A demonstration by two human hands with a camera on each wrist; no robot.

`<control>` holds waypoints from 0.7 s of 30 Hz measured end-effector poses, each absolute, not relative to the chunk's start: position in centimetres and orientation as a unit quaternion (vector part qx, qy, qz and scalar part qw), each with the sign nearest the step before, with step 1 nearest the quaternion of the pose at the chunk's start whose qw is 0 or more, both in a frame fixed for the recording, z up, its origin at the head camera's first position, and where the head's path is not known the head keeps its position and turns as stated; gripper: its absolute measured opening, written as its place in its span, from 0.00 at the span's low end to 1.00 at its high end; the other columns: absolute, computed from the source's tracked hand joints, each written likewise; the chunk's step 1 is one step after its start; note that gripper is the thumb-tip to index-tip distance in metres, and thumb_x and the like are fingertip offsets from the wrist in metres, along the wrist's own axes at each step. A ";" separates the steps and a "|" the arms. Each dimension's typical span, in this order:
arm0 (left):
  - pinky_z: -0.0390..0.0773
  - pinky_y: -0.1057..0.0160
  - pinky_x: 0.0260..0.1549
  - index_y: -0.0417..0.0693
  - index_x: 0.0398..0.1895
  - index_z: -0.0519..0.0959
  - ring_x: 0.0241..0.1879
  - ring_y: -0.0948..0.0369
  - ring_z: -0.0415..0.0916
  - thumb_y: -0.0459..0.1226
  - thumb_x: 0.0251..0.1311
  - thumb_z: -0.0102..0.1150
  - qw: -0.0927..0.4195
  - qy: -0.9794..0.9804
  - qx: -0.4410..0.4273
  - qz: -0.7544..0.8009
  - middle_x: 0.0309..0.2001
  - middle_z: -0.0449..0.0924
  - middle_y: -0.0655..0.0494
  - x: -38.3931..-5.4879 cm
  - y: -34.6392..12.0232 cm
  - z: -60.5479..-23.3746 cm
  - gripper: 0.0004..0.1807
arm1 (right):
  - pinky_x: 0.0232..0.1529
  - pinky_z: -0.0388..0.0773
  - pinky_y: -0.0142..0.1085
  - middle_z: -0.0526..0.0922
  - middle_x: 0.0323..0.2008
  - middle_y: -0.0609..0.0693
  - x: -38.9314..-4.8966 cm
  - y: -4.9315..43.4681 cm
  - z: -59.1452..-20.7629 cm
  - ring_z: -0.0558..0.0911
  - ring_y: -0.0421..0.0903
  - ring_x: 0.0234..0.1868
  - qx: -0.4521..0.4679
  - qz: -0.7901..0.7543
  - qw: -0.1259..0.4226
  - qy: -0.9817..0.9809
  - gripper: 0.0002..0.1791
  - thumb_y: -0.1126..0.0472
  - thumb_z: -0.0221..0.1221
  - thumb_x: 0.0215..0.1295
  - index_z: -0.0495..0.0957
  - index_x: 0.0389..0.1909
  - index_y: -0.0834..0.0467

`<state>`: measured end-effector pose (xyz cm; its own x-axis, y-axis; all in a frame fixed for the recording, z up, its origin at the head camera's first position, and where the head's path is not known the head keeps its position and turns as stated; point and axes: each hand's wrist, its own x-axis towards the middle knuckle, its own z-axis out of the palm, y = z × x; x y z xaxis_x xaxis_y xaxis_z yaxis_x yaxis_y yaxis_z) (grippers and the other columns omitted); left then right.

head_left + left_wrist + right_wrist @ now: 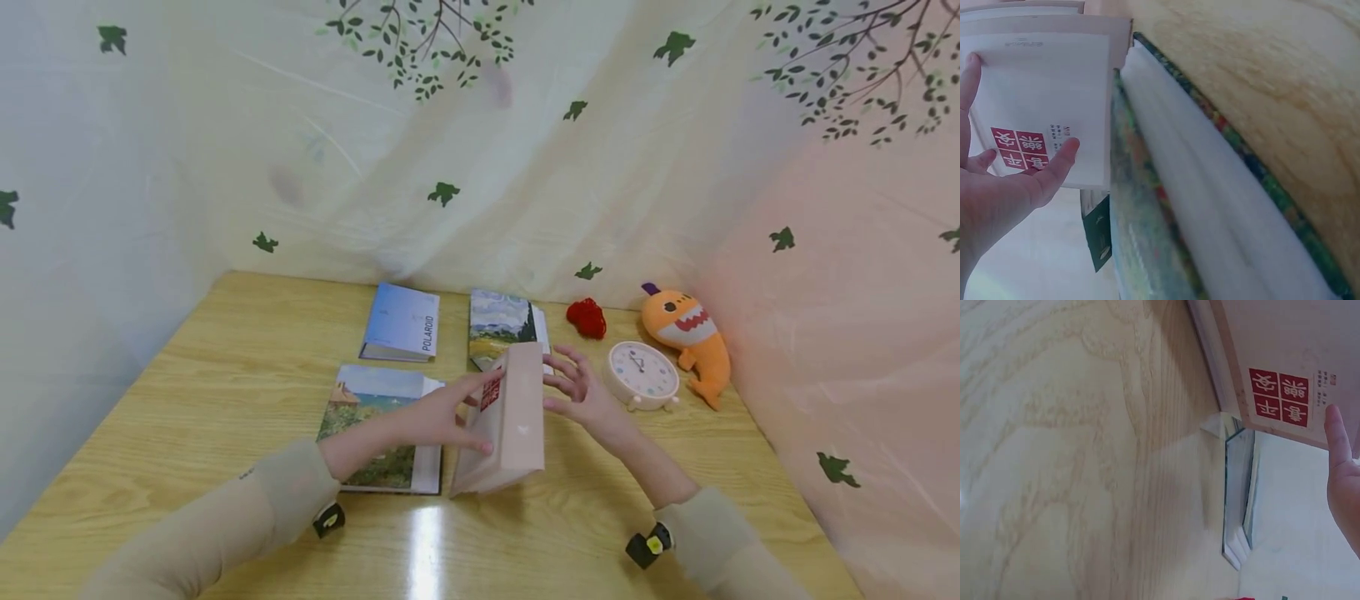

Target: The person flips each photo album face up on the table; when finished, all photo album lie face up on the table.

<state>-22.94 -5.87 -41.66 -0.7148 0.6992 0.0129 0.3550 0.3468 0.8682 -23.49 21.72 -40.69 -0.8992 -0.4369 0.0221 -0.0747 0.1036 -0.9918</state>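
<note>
A thick pale pink book [522, 408] with a red square of characters stands tilted on the table, right of a garden-painting book [375, 477]. My left hand [442, 415] reaches over that painted book and rests spread fingers on the pink book's left face. In the left wrist view the fingertips lie on the pale cover [1054, 81], not curled round it. On the other side my right hand [592, 404] has its fingers spread and loosely bent at the book's right side. One finger [1337, 431] appears against the cover in the right wrist view.
Behind stand a blue POLAROID book [401, 321] and a landscape-painting book [495, 321], partly hidden by the pink one. To the right are red yarn [587, 318], a round white clock [642, 372] and an orange shark plush [708, 354]. A pale curtain [480, 208] encloses the table.
</note>
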 end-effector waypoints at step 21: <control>0.80 0.59 0.45 0.70 0.74 0.46 0.61 0.51 0.67 0.54 0.49 0.68 0.193 0.798 0.291 0.491 0.73 0.49 0.54 -22.8 -7.3 -39.3 0.52 | 0.53 0.76 0.47 0.51 0.71 0.65 -22.7 17.6 -42.3 0.66 0.67 0.63 -0.259 -0.637 0.197 0.699 0.53 0.67 0.64 0.58 0.35 0.72 0.42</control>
<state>-22.82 -7.33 -39.25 -0.7556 0.6547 -0.0224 0.2750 0.3481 0.8962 -22.71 17.61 -42.29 -0.7887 -0.6124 0.0548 -0.1107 0.0537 -0.9924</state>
